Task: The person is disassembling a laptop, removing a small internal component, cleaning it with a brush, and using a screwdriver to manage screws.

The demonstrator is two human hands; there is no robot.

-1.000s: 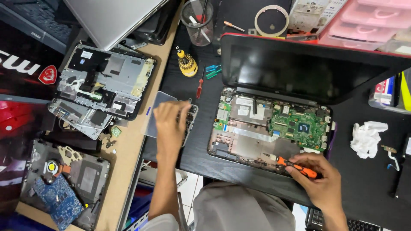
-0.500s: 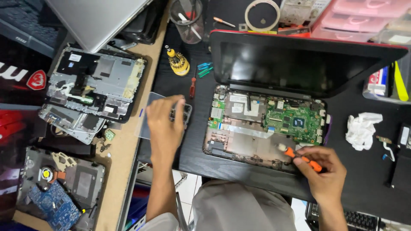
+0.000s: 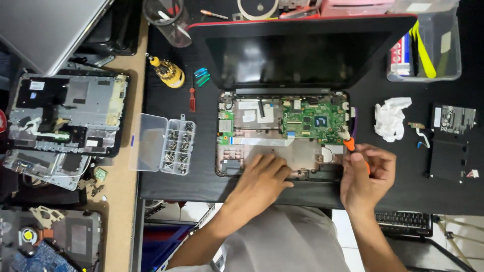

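Observation:
An opened laptop [image 3: 302, 55] lies on a black mat, its base without a cover, showing a green circuit board [image 3: 312, 121]. My left hand [image 3: 262, 176] rests flat with spread fingers on the lower part of the open base. My right hand [image 3: 365, 174] grips an orange-handled screwdriver [image 3: 349, 144], its tip at the right edge of the base near the board.
A clear screw organiser box [image 3: 164, 143] with its lid open sits left of the laptop. A yellow bit holder [image 3: 169, 73] and a red screwdriver [image 3: 192, 98] lie behind it. Dismantled laptop parts [image 3: 65, 121] fill the left side. White crumpled tissue [image 3: 390, 118] and small boards [image 3: 451, 136] lie right.
My left hand has left the screw organiser box and moved right onto the laptop base. My right hand has shifted up along the base's right edge with the screwdriver.

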